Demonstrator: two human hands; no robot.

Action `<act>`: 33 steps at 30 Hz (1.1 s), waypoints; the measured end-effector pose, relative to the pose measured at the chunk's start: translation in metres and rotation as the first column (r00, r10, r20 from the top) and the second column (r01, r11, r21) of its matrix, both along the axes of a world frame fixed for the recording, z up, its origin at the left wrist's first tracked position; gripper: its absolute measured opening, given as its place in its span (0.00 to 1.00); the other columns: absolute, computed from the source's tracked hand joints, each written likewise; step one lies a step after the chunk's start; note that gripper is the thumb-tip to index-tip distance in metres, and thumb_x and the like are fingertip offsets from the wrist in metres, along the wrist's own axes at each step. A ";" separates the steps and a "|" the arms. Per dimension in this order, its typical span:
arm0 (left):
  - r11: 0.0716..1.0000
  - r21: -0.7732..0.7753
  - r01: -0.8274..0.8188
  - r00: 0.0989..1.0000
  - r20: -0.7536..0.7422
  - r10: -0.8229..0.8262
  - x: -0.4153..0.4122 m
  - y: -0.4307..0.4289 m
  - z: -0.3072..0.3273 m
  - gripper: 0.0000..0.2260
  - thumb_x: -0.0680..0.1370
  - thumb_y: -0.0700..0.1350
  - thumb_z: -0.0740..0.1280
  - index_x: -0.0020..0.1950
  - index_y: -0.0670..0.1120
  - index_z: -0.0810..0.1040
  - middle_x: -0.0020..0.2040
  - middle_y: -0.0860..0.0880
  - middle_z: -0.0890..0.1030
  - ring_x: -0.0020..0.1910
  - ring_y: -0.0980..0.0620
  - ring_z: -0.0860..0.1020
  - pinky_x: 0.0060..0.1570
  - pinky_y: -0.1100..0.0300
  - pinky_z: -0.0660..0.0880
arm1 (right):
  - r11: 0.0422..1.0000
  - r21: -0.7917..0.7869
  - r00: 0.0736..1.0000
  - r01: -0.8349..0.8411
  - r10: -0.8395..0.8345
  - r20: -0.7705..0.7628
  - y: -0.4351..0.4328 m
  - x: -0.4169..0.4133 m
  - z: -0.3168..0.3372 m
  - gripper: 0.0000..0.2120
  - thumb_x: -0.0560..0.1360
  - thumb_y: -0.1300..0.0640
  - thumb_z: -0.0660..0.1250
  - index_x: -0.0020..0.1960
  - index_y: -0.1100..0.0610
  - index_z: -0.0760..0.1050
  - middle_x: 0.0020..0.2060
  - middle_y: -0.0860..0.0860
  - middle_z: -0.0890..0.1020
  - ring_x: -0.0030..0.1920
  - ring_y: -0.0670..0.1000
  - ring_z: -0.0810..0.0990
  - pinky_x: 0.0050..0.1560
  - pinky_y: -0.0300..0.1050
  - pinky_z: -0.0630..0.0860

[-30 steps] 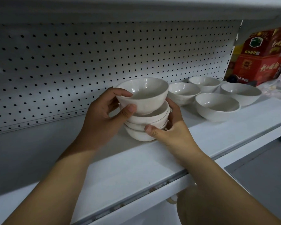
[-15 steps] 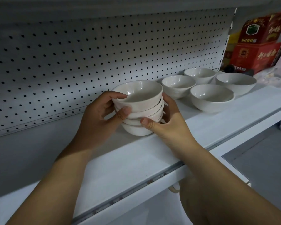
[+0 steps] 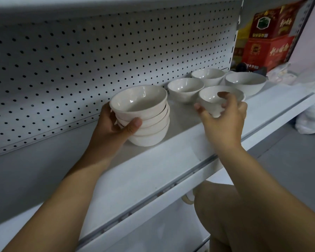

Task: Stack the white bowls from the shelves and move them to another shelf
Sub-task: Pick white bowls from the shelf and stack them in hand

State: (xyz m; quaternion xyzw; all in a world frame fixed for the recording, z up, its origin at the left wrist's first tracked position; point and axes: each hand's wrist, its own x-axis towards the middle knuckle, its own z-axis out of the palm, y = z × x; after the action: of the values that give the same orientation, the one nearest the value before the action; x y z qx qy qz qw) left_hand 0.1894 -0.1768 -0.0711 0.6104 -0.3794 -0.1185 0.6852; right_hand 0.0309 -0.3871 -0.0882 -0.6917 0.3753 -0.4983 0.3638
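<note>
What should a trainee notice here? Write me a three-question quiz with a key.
1. True or false: the left hand grips the stack of bowls.
2. How many bowls stand singly on the shelf, outside the stack?
3. The right hand curls round: A the stack, B the nearest single bowl, C nothing.

Key: 1 true; 2 four; 3 B.

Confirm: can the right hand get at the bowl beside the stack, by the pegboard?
Probably not yet: the right hand grips the front bowl. Once freed, the pegboard bowl sits uncovered just beyond, to the left, with nothing in between.
</note>
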 end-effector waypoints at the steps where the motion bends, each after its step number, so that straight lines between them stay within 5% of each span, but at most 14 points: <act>1: 1.000 0.005 0.008 1.000 -0.024 -0.008 0.000 -0.001 -0.001 0.46 0.60 0.64 0.83 0.71 0.49 0.69 0.66 0.52 0.80 0.65 0.58 0.79 0.60 0.61 0.77 | 0.999 0.008 0.999 0.036 -0.036 -0.009 -0.001 0.000 -0.003 0.28 0.72 0.42 0.77 0.67 0.49 0.72 0.59 0.50 0.66 0.66 0.54 0.69 0.61 0.42 0.70; 7: 1.000 0.003 0.007 0.999 -0.050 -0.006 0.000 0.001 -0.004 0.41 0.60 0.65 0.83 0.67 0.52 0.73 0.66 0.52 0.81 0.67 0.53 0.79 0.68 0.48 0.75 | 0.988 0.090 0.980 0.125 -0.109 -0.164 -0.010 -0.001 -0.010 0.25 0.71 0.42 0.77 0.64 0.47 0.74 0.72 0.56 0.57 0.69 0.59 0.62 0.62 0.54 0.73; 10: 1.000 0.001 0.019 0.999 -0.042 -0.019 -0.001 0.001 -0.004 0.40 0.61 0.65 0.83 0.68 0.53 0.73 0.67 0.51 0.81 0.69 0.51 0.78 0.71 0.39 0.72 | 0.985 0.159 0.990 0.060 -0.038 -0.134 -0.016 -0.006 -0.006 0.19 0.73 0.44 0.77 0.59 0.48 0.76 0.76 0.54 0.57 0.64 0.57 0.70 0.56 0.45 0.71; 14: 1.000 0.001 0.027 0.998 -0.059 -0.027 -0.002 0.002 -0.003 0.42 0.61 0.65 0.83 0.69 0.51 0.73 0.69 0.49 0.80 0.70 0.48 0.77 0.72 0.34 0.69 | 0.990 0.129 0.996 0.047 -0.037 -0.080 -0.019 -0.010 -0.001 0.15 0.73 0.48 0.77 0.52 0.50 0.73 0.70 0.55 0.69 0.53 0.50 0.71 0.49 0.31 0.63; 20: 0.999 -0.004 0.051 0.996 -0.077 -0.051 -0.003 0.003 -0.001 0.41 0.62 0.64 0.83 0.69 0.50 0.74 0.69 0.46 0.80 0.72 0.45 0.76 0.72 0.32 0.68 | 0.986 0.166 0.997 0.006 -0.019 0.081 -0.016 -0.012 -0.005 0.15 0.71 0.47 0.79 0.49 0.47 0.74 0.56 0.50 0.81 0.58 0.53 0.81 0.56 0.46 0.78; 26: 0.998 -0.014 0.065 0.995 -0.077 -0.066 -0.004 0.002 -0.001 0.41 0.62 0.63 0.83 0.70 0.50 0.74 0.69 0.46 0.80 0.71 0.45 0.76 0.73 0.33 0.67 | 0.981 0.131 0.950 -0.142 0.097 0.297 0.010 -0.011 0.026 0.13 0.73 0.49 0.78 0.52 0.49 0.76 0.52 0.45 0.84 0.53 0.46 0.84 0.42 0.29 0.76; 33: 0.999 -0.032 0.032 0.998 -0.058 -0.034 -0.003 -0.002 -0.002 0.40 0.60 0.66 0.82 0.67 0.52 0.76 0.66 0.49 0.82 0.68 0.48 0.79 0.71 0.39 0.72 | 0.936 0.065 0.854 -0.345 0.284 0.436 0.036 0.001 0.062 0.12 0.73 0.50 0.78 0.52 0.48 0.77 0.53 0.48 0.85 0.49 0.49 0.85 0.46 0.40 0.79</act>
State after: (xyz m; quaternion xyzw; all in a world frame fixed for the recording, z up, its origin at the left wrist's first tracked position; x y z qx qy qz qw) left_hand 0.1867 -0.1784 -0.0736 0.5895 -0.3711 -0.1416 0.7034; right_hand 0.0322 -0.3515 -0.0261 -0.5928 0.2039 -0.5412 0.5605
